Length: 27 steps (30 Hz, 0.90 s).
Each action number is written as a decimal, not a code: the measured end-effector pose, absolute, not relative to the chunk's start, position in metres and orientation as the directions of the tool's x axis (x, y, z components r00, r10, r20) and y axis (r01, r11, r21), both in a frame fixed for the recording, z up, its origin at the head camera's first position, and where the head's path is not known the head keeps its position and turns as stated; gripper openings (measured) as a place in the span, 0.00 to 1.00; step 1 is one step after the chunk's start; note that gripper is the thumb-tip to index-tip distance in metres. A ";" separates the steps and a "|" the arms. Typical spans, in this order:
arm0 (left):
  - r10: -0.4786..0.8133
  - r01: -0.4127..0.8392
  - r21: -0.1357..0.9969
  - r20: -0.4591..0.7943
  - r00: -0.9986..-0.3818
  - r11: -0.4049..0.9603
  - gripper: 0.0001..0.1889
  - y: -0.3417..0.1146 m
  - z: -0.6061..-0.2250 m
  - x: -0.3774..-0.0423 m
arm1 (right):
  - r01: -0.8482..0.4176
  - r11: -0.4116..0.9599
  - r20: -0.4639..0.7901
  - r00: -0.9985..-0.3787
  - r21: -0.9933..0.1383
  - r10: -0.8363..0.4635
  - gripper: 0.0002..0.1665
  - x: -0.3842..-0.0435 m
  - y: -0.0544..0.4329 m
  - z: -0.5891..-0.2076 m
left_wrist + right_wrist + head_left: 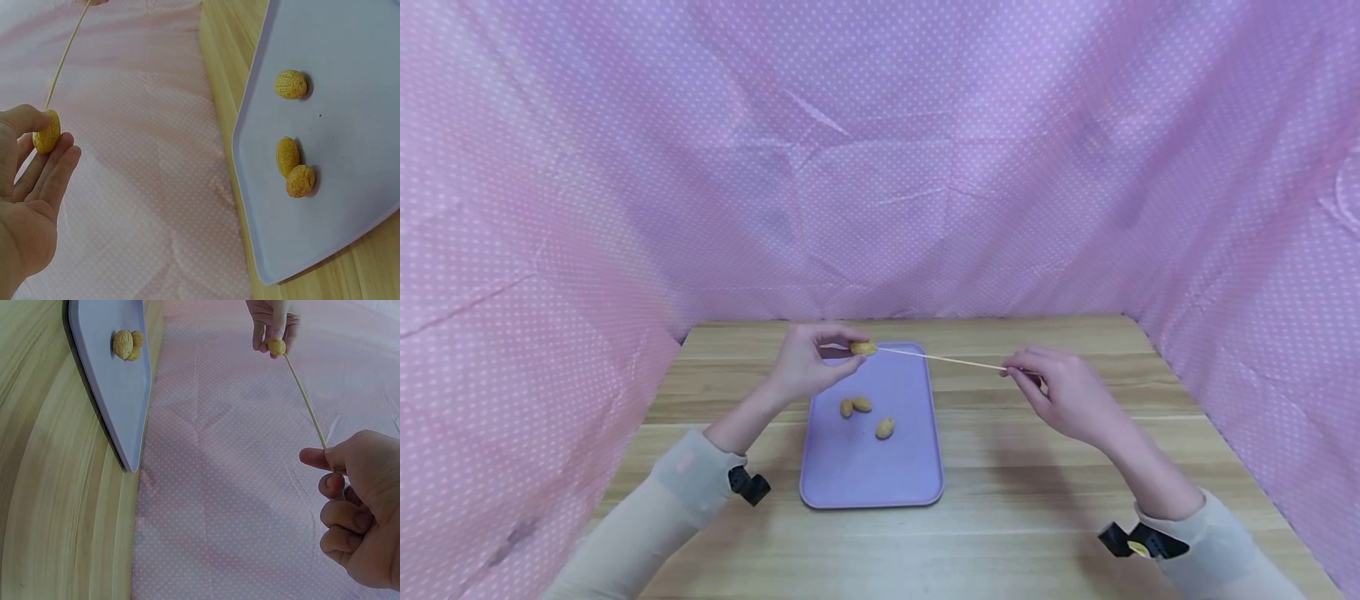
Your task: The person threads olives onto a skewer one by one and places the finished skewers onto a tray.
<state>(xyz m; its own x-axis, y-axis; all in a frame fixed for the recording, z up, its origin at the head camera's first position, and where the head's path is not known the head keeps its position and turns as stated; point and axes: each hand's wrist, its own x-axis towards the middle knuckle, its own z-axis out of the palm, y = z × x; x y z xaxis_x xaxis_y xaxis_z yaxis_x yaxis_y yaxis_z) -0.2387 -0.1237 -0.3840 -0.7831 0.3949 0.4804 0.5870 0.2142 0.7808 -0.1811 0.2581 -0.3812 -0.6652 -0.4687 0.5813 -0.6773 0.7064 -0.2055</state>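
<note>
The left hand [805, 364] pinches a wrinkled yellow-brown fruit [863, 347] between thumb and fingertips, and the right hand [1066, 396] pinches a thin pale stick [951, 360] between thumb and forefinger. From where I stand, both are up in the air, the fruit over the far end of the lilac tray [865, 479] and the right hand out past the tray's right side, above the wooden table [985, 533].

The stick runs across the gap to the fruit's end, but whether its tip has gone in or only touches, I can't tell (the left thumb crowds that spot in the left wrist view). The stick's other end disappears into the right hand. Part of the fruit is covered by fingers.

On the tray lie three more fruits [862, 404], two side by side and one apart, nearer the person. Seen from the right wrist they bunch together, one partly behind another, and are hard to count; from the left wrist the tray runs out of sight, and only a sliver of the right hand shows at the top. The pale sleeves [647, 517] are cut off at the bottom.
</note>
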 end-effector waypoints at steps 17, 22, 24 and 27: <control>0.424 0.612 0.754 0.486 -0.764 0.238 0.12 -0.128 -0.390 -0.236 | -0.696 0.697 0.573 -0.647 -0.175 -0.503 0.08 -0.178 0.252 -0.383; 0.449 0.640 0.741 0.510 -0.734 0.205 0.13 -0.129 -0.389 -0.235 | -0.738 0.647 0.573 -0.619 -0.191 -0.537 0.09 -0.180 0.251 -0.383; 0.456 0.649 0.735 0.517 -0.724 0.198 0.13 -0.129 -0.388 -0.234 | -0.747 0.633 0.565 -0.618 -0.203 -0.547 0.09 -0.181 0.250 -0.383; 0.468 0.657 0.729 0.520 -0.715 0.192 0.13 -0.129 -0.387 -0.232 | -0.753 0.620 0.554 -0.620 -0.220 -0.556 0.10 -0.182 0.249 -0.382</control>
